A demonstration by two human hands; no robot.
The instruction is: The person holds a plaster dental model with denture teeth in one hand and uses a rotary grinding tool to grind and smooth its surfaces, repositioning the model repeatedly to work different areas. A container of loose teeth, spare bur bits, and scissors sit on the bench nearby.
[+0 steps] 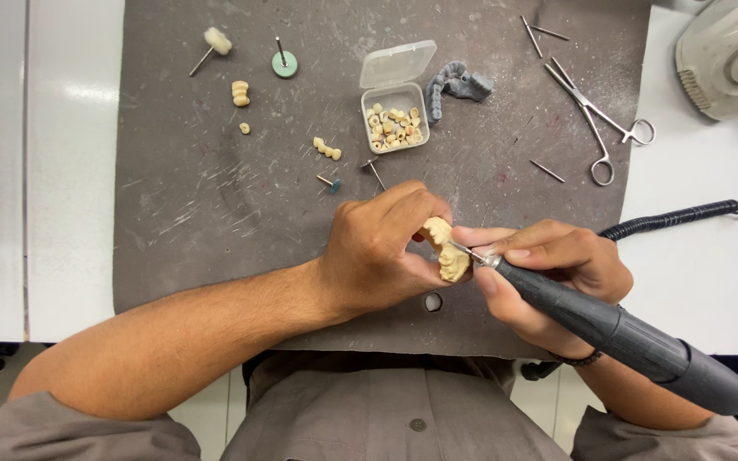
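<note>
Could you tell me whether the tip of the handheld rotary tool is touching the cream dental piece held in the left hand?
Touching. The head view shows the rotary tool bur's tip meeting the cream dental piece with no visible gap, left hand gripping it.

I see a grey mat (215, 196) on the white table (70, 171), dusty and scratched. On it, a small clear box (395, 115), lid open, holds cream tooth pieces. Just beside it lies a grey dental model (458, 85). Loose cream pieces (241, 93) lie left, one more row (328, 148) near centre. A felt-tip bur (212, 44) and a green disc bur (283, 61) sit up top. Scissor-like forceps (599, 124) lie at right, thin burs (546, 170) around them. A white machine (732, 55) sits in the far right corner.
</note>
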